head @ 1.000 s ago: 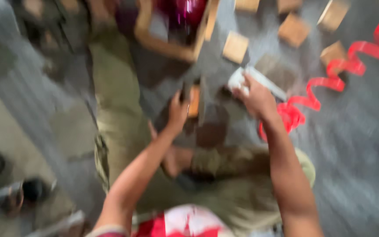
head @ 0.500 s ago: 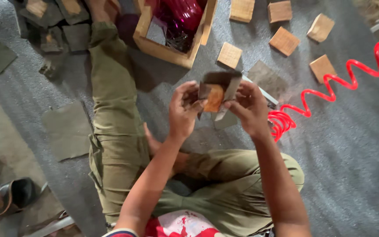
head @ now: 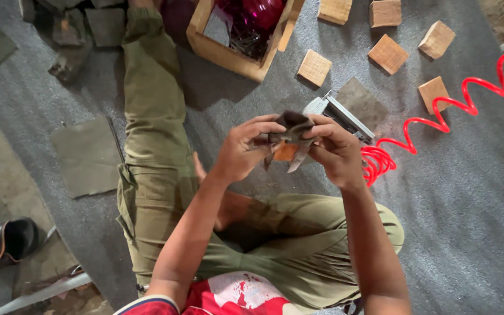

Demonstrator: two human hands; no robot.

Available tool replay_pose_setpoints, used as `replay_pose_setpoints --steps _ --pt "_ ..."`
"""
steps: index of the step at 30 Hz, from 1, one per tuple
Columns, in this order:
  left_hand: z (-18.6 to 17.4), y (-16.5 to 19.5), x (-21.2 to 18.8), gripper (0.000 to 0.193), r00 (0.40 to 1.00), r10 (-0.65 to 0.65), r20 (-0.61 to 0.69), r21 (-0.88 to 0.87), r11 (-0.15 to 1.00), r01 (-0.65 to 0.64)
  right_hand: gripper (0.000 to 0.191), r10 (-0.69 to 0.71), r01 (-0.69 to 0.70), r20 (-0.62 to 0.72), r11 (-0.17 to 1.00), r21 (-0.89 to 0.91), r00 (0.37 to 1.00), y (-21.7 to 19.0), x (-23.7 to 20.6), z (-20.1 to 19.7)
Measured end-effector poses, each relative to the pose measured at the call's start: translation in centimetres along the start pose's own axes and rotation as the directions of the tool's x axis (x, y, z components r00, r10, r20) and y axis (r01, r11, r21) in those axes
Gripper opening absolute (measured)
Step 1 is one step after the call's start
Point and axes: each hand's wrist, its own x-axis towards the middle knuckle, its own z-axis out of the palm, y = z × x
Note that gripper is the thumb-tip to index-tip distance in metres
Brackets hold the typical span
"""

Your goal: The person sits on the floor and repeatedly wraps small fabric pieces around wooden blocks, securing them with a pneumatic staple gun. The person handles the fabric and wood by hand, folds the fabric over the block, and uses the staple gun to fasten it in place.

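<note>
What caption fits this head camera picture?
Both hands, left hand and right hand, wrap grey fabric around a wooden block.

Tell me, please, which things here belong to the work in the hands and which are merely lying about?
In hand:
left hand and right hand, both gripping the dark fabric piece
small wooden block wrapped in it

Lying about:
loose wooden blocks
red coiled hose
grey metal tool
wooden box
fabric patch
shoe
</note>
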Motion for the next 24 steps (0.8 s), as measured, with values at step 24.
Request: replay_pose_setpoints --steps 24 --pt "2.4 -0.7 -1.1 0.024 0.985 0.117 -0.123 -0.321 0.935 -0.151 0.019 -0.303 0.266 -0.123 0.931 -0.252 0.945 -2.1 -0.3 5.0"
